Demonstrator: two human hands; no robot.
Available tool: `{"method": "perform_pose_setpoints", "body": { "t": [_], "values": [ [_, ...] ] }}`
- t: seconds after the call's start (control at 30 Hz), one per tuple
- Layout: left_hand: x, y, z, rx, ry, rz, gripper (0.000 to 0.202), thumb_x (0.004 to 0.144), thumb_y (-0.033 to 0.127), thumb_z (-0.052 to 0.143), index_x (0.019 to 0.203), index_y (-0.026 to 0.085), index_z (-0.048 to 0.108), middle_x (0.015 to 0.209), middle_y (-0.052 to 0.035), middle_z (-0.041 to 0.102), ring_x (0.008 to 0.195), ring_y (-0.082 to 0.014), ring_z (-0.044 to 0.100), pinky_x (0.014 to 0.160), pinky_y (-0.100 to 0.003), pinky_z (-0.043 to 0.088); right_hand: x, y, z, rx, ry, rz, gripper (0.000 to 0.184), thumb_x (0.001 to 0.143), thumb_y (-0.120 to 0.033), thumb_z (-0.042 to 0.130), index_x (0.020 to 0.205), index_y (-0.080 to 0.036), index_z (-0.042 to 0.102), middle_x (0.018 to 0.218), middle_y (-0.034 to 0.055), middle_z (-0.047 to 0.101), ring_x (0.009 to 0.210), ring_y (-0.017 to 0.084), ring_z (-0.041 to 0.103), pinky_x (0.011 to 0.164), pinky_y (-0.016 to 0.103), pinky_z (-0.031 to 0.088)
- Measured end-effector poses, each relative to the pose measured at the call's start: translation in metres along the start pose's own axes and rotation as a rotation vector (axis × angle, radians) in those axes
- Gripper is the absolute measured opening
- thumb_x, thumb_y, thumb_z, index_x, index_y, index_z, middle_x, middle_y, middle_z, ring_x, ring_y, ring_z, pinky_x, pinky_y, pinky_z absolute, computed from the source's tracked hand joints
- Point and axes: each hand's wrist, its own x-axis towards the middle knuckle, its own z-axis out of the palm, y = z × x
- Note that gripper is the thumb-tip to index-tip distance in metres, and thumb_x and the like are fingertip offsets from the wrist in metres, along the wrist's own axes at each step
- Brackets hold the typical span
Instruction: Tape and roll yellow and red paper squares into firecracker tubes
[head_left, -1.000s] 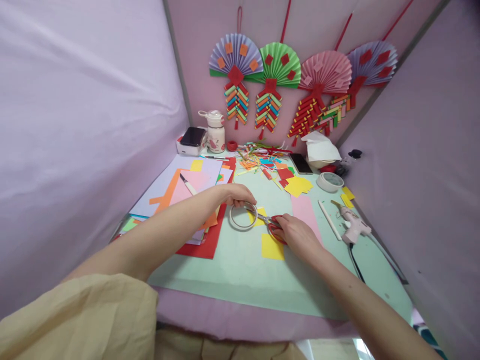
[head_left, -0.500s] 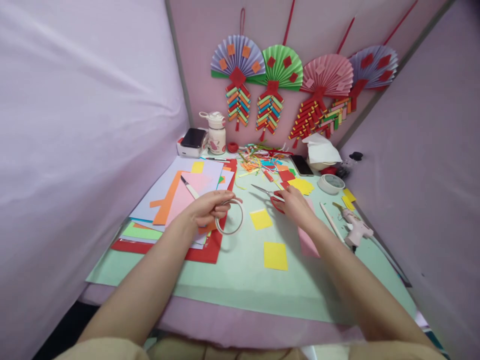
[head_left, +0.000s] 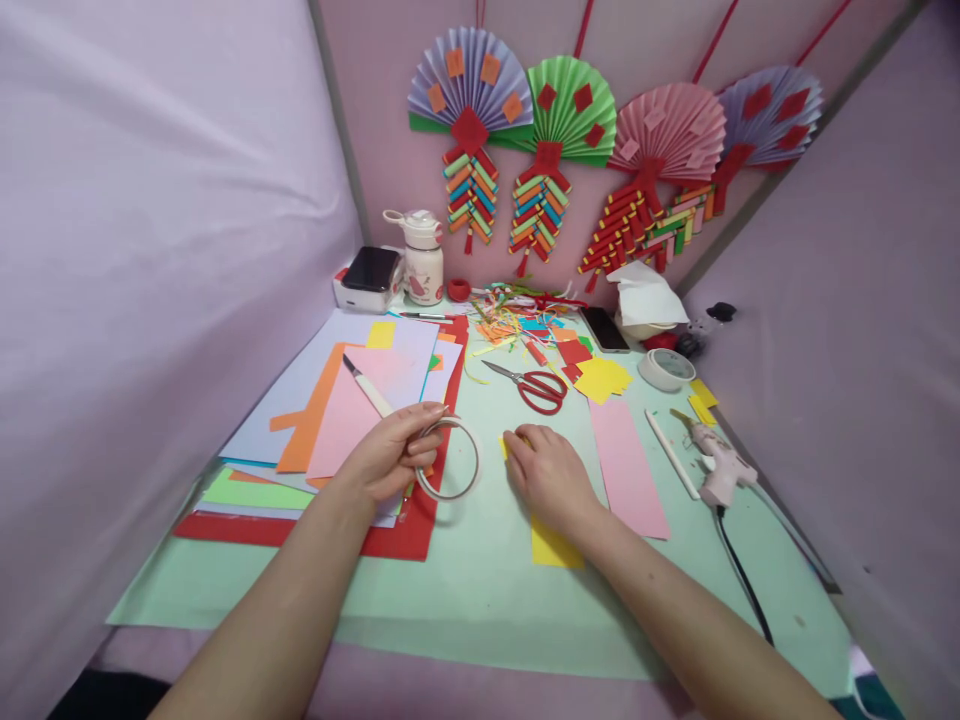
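Observation:
My left hand (head_left: 396,448) grips a narrow roll of tape (head_left: 475,470) upright by its rim, above the edge of the paper stack. My right hand (head_left: 551,478) is low over the mat with fingers curled together on a small yellow paper square (head_left: 504,450), of which only an edge shows. Under that wrist lies a second yellow paper square (head_left: 553,547), partly covered. Red-handled scissors (head_left: 541,392) lie beyond my right hand, blades pointing left. A pink paper strip (head_left: 628,470) lies to its right.
Coloured paper sheets (head_left: 247,415) and a craft knife (head_left: 367,385) are at left. On the right are a white pen (head_left: 671,455), a glue gun (head_left: 720,465) with its cord and a wide tape roll (head_left: 667,369). Paper scraps (head_left: 517,315), a bottle (head_left: 424,262) and a phone (head_left: 604,329) stand farther back.
My right hand has let go of the scissors, leaving them on the mat, and moved nearer onto the yellow square. My left hand still holds the tape roll. The view has shifted slightly.

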Motion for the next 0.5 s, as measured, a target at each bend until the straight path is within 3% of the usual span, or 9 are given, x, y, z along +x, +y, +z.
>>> {"method": "perform_pose_setpoints", "body": {
  "t": [0.27, 0.5],
  "values": [
    [0.0, 0.002, 0.003, 0.0, 0.069, -0.019, 0.011, 0.078, 0.015, 0.066, 0.075, 0.011, 0.055, 0.058, 0.0051, 0.044, 0.041, 0.0007, 0.025, 0.034, -0.011, 0.016, -0.002, -0.001, 0.001, 0.008, -0.025, -0.015, 0.04, 0.091, -0.026, 0.04, 0.129, -0.024, 0.051, 0.12, 0.0102, 0.056, 0.11, 0.026, 0.048, 0.098, 0.042, 0.034],
    [0.0, 0.001, 0.005, 0.0, 0.073, -0.049, 0.013, 0.077, 0.016, 0.066, 0.073, 0.012, 0.055, 0.051, 0.0079, 0.036, 0.039, 0.0001, 0.024, 0.034, -0.011, 0.016, -0.01, -0.004, 0.01, 0.079, -0.063, 0.06, 0.046, 0.09, -0.029, 0.039, 0.135, -0.021, 0.046, 0.143, 0.0134, 0.04, 0.134, 0.031, 0.03, 0.104, 0.046, 0.031]
  ]
}}
